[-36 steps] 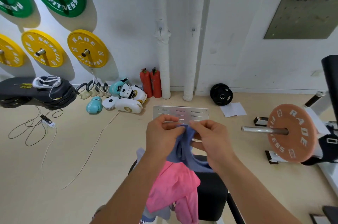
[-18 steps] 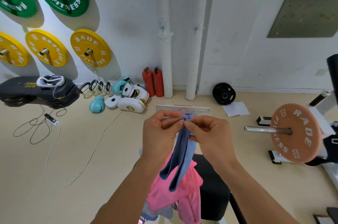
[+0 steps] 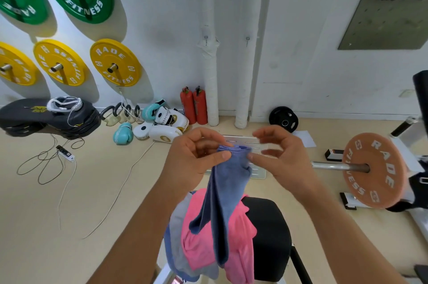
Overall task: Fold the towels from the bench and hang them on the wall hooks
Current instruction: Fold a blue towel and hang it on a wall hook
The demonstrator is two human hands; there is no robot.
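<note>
A blue towel (image 3: 228,193) is held up in front of the chest, above the black padded surface (image 3: 271,235). Its top edge is pinched between the thumb and fingers of the left hand (image 3: 196,156), and the cloth hangs down from there in a long narrow fold. The right hand (image 3: 281,156) is seen just beside the same top edge; its fingers (image 3: 266,133) are loosely spread and released, and only a fingertip appears to touch the cloth at the right corner. Below the hanging towel, a pink towel (image 3: 199,244) and a grey towel (image 3: 178,232) are draped in a heap over the near end of the surface, the pink one lying on top of the grey. Two small hooks (image 3: 206,39) are fixed on the white wall ahead, with nothing hung on them. Yellow and green weight plates (image 3: 115,63) are mounted on the wall to the left, and boxing gloves (image 3: 122,136) are left on the floor beneath.
</note>
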